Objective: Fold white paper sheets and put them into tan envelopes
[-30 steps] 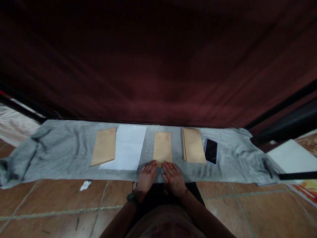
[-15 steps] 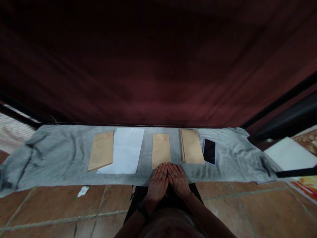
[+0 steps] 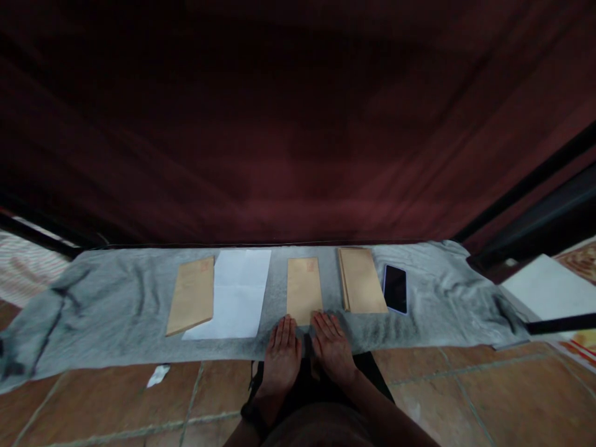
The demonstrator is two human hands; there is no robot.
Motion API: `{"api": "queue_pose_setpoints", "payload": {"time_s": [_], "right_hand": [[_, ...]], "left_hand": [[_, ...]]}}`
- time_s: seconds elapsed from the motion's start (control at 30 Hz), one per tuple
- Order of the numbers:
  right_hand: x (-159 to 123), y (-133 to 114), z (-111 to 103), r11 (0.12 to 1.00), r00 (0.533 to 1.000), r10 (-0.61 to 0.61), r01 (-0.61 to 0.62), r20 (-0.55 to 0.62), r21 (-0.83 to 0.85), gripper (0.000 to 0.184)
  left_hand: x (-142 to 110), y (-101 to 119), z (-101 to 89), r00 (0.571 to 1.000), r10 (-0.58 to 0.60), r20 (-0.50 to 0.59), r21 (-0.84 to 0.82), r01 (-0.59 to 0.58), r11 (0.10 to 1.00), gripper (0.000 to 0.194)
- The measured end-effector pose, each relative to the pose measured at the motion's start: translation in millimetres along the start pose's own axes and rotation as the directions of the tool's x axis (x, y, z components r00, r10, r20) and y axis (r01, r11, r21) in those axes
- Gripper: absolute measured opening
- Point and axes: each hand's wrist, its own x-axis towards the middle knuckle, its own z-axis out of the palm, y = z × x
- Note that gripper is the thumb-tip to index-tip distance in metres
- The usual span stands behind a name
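Observation:
A brown paper envelope (image 3: 303, 288) with a reddish print in its upper right corner lies flat in front of me. My left hand (image 3: 283, 352) rests palm down on the cloth edge by the envelope's lower left corner, fingers stretched out. On the other side my right hand (image 3: 331, 344) lies flat too, its fingertips at the envelope's lower right corner. Neither hand holds anything. To the right is a stack of brown envelopes (image 3: 365, 282). To the left another brown envelope pile (image 3: 192, 295) overlaps white paper sheets (image 3: 241, 298) with a crease across them.
A grey cloth (image 3: 116, 298) covers the narrow table. A smartphone (image 3: 395, 289) lies right of the envelope stack. Behind the table hangs a dark red curtain (image 3: 298, 211). A white board (image 3: 552, 292) stands at the far right. Scrap paper (image 3: 158, 375) lies on the tiled floor.
My hands have moved apart, the left one leftward off the envelope's lower edge. The envelopes, paper and phone keep their places; the view has shifted slightly.

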Motion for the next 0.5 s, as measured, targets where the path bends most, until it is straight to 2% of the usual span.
{"api": "queue_pose_setpoints", "payload": {"time_s": [0.17, 0.33, 0.43, 0.5], "right_hand": [[6, -12, 13, 0.996, 0.996, -0.089, 0.088, 0.022, 0.024, 0.056], [-3, -1, 10, 0.999, 0.999, -0.027, 0.025, -0.036, -0.043, 0.063], [-5, 1, 10, 0.998, 0.998, -0.011, 0.007, -0.068, -0.061, 0.062], [-4, -1, 12, 0.998, 0.996, -0.005, -0.001, -0.088, -0.067, 0.061]], "left_hand": [[-1, 0, 5.2, 1.000, 0.015, -0.016, 0.030, -0.015, 0.999, 0.054], [-2, -2, 2.1, 1.000, -0.011, -0.002, 0.047, 0.011, 0.999, 0.050], [5, 1, 1.1, 0.996, -0.086, -0.010, -0.027, 0.086, 0.996, 0.046], [16, 2, 1.4, 0.980, -0.197, -0.017, -0.122, 0.194, 0.974, 0.046]]}}
